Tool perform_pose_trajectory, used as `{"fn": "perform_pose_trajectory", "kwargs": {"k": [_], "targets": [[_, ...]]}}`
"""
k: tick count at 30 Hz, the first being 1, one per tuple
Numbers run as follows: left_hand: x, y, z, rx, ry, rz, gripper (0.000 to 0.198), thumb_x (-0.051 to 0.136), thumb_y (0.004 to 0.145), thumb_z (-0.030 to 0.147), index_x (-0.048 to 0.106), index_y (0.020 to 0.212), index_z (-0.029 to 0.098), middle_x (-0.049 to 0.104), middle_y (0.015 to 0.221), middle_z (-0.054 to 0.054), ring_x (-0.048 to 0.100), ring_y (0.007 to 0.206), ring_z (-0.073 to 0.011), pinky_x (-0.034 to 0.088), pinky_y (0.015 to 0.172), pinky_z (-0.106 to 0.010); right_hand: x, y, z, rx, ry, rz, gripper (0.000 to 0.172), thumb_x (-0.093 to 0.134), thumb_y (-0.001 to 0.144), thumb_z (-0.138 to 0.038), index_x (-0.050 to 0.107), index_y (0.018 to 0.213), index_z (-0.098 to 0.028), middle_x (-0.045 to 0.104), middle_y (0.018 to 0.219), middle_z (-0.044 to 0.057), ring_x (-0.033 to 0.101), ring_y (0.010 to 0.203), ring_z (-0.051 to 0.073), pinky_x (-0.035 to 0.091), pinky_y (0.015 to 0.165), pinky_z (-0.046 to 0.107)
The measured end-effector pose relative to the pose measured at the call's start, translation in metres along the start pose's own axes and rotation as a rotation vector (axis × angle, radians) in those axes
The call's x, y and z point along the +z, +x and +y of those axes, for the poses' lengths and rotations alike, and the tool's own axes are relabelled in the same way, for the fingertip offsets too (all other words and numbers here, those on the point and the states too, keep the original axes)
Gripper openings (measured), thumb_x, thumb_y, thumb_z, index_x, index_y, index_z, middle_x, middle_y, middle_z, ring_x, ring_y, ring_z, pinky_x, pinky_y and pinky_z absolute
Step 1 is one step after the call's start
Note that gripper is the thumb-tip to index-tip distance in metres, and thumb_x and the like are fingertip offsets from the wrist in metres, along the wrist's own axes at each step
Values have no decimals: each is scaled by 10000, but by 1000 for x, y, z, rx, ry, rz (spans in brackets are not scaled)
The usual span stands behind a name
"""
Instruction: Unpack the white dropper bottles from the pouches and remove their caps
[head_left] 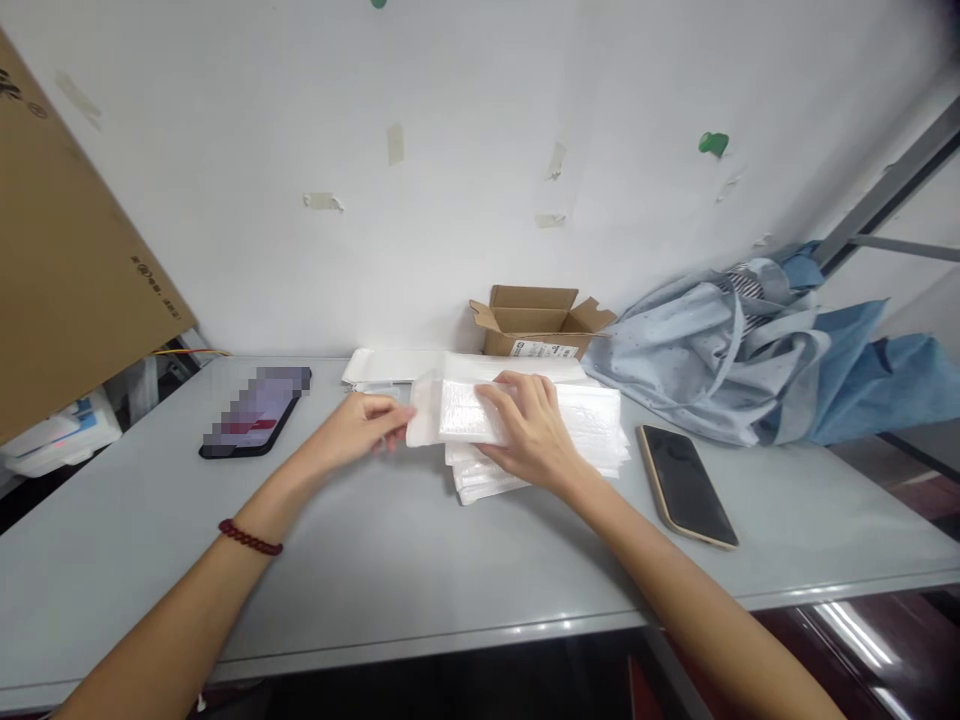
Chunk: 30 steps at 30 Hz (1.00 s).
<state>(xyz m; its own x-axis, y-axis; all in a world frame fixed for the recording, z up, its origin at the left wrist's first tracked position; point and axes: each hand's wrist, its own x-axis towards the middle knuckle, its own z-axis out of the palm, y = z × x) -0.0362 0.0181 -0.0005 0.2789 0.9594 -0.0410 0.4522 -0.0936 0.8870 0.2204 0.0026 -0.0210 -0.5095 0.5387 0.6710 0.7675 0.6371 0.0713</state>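
Note:
A white bubble mailer [469, 412] lies on top of a loose stack of similar white mailers [487, 480] on the grey table. At its left end, my left hand [364, 428] is closed in a pinch on the edge of the mailer's flap [426, 410]. My right hand [532, 430] grips the mailer's middle, with the fingers over its top and the thumb along the near edge. The thumb's tip is partly hidden against the mailer.
An open cardboard box [532, 325] stands behind the stack. Phones lie on both sides, one black [255, 415] at left and one light-cased [686, 485] at right. Blue-grey cloth [705, 350] is heaped at the back right. A large carton [75, 240] leans at left.

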Motion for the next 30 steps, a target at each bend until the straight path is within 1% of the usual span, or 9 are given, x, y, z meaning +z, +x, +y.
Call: {"fn": "perform_pose_trajectory", "kwargs": {"k": [2,5,6,9,12,17,19,24,30], "targets": [[-21,-1,-2,-58,35,109,323,628,747,478,662,639,175,641,656,-45,530,548,-138,378,475,-230,0,0,3,17,14,11,531,579,830,-465,444,1238,-153,464,1184,177,446,1057,303,348,918,472],[-54,-4,-12,-112,149,241,229,683,697,422,691,662,196,620,617,-26,519,550,-142,367,483,-225,0,0,6,52,59,3,511,582,836,-465,463,1218,-146,495,1158,171,466,1049,293,361,902,447],[-63,-6,-16,-146,186,215,202,703,674,409,700,673,207,578,561,-7,488,518,-137,346,472,-223,0,0,6,61,71,-3,504,581,839,-463,467,1216,-148,502,1154,168,474,1046,290,363,901,444],[-78,-9,-27,-249,282,2,210,755,603,389,737,733,224,488,491,22,416,471,-130,292,454,-225,0,0,7,69,90,-20,491,569,851,-466,472,1214,-151,515,1147,163,491,1047,286,365,900,437],[-75,-9,-33,-290,313,-163,201,761,567,361,734,717,230,517,534,19,430,501,-139,302,481,-224,0,0,7,67,98,-32,485,555,860,-475,476,1214,-153,521,1143,161,499,1052,284,365,899,434],[-65,-8,-31,-264,310,-263,147,717,618,357,686,591,216,504,526,21,409,513,-127,287,505,-218,0,0,6,84,81,-60,498,574,849,-476,476,1214,-152,523,1151,160,498,1041,284,365,891,426],[-67,-9,-25,-219,289,-233,168,712,643,384,702,606,221,516,547,13,411,539,-128,297,520,-220,1,0,6,90,72,-79,507,573,846,-486,472,1220,-159,525,1154,155,489,1037,287,364,890,427],[-70,-14,-13,-100,172,-30,198,723,668,436,716,632,242,529,587,1,454,627,-147,345,566,-225,3,0,5,88,57,-114,540,562,839,-523,465,1240,-174,533,1143,139,473,1022,286,363,879,426],[-36,-10,-3,-91,136,-50,184,750,640,416,742,673,234,615,657,-9,483,628,-143,327,509,-219,4,-1,5,61,83,-140,520,559,848,-514,478,1223,-163,542,1139,136,473,1027,278,353,894,420]]}}
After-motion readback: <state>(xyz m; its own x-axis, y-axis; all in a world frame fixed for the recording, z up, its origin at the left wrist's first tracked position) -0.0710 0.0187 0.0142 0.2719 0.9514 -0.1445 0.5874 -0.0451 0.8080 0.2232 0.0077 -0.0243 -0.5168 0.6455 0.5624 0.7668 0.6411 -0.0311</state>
